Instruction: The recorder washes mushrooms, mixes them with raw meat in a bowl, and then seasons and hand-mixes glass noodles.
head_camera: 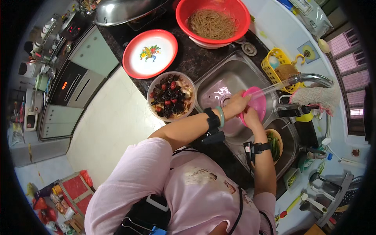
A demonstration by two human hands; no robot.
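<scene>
My left hand (237,103), below a green bangle and a black wrist strap, grips the rim of a pink bowl (259,101) on its left side. My right hand (252,117) holds the near edge of the same bowl. The bowl is tilted over the steel sink basin (210,91). A clear stream of water runs from the faucet (314,77) onto the bowl and my left hand. My fingers partly hide the bowl, and its inside cannot be made out fully.
Left of the sink stand a container of dark fungus and red dates (169,97) and a red-rimmed enamel plate (150,54). Behind is a red colander of noodles (213,25). Green vegetables (274,145) lie in the second basin. A yellow basket (276,63) stands near the faucet.
</scene>
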